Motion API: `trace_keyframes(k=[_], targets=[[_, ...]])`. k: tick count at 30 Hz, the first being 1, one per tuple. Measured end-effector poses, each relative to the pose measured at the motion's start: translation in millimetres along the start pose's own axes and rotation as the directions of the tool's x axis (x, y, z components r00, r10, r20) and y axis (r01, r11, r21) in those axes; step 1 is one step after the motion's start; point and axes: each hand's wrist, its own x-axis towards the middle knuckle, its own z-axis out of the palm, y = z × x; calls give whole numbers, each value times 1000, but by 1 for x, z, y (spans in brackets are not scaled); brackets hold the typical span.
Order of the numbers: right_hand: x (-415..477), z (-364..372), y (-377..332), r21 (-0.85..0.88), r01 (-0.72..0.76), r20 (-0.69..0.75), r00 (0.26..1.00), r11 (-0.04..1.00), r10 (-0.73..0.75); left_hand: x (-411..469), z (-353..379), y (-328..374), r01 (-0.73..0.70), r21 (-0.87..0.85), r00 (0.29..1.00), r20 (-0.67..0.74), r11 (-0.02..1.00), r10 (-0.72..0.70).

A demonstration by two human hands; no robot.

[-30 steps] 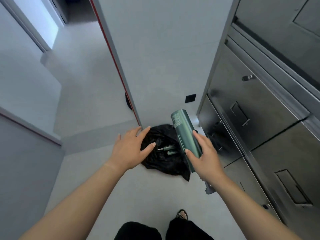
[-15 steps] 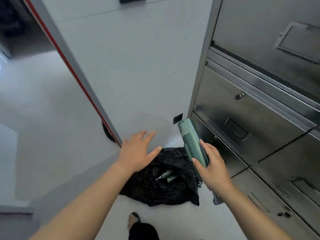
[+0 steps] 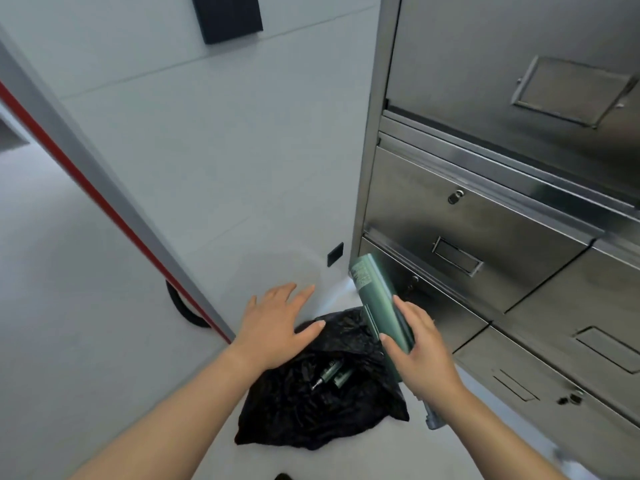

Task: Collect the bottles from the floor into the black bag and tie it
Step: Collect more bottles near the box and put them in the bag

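Utility corridor: steel locking cabinets (image 3: 485,237), pale tiled wall (image 3: 225,150).

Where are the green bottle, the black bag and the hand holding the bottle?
green bottle (image 3: 379,303): head view, on its smooth side, above the fingers.
black bag (image 3: 294,420): head view, on its crumpled lower part.
right hand (image 3: 422,358): head view, on the back of the hand.

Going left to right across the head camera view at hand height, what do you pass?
red-striped door edge → left hand → green bottle, gripped by the right hand → steel drawers
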Motion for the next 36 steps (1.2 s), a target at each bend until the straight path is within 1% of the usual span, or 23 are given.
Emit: trace_keyframes(k=[3,8,11,13,17,20,22,25,27,29,32,34,36], targets=[[-1,17,21,-41,-15,39,999,999,17,17,23,-8,-42,25,998,53,999,41],[-5,67,65,-77,-85,11,996,993,86,62,88,-26,-151,9,986,73,989,150],[0,114,107,-31,-136,-14,991,990,136,95,155,-52,-171,22,982,79,985,169],[5,151,146,-29,-160,-31,987,987,159,115,212,-71,-174,41,980,100,984,170],[18,232,239,-42,-172,-37,985,984,171,152,334,-105,-130,14,987,96,991,128],[28,291,313,-57,-148,-20,989,987,148,183,424,-127,-95,-60,993,59,994,98],[36,327,363,-80,-107,-9,994,991,106,203,479,-141,-76,-91,996,47,993,81],[50,372,430,-112,-48,-10,999,993,47,230,553,-161,-96,-49,995,3,994,97],[63,391,466,-165,2,-31,1000,986,-7,249,593,-168,-118,-37,992,-46,992,116],[75,406,493,-227,50,-47,997,973,-63,264,624,-169,-131,-53,988,-90,990,126],[78,421,519,-254,96,-36,993,962,-109,269,661,-166,-166,-67,979,-133,984,156],[73,427,524,-261,110,-11,993,959,-117,262,674,-166,-189,-27,976,-112,982,185],[62,431,526,-242,116,4,993,963,-119,253,683,-168,-170,-9,983,-74,985,168]])
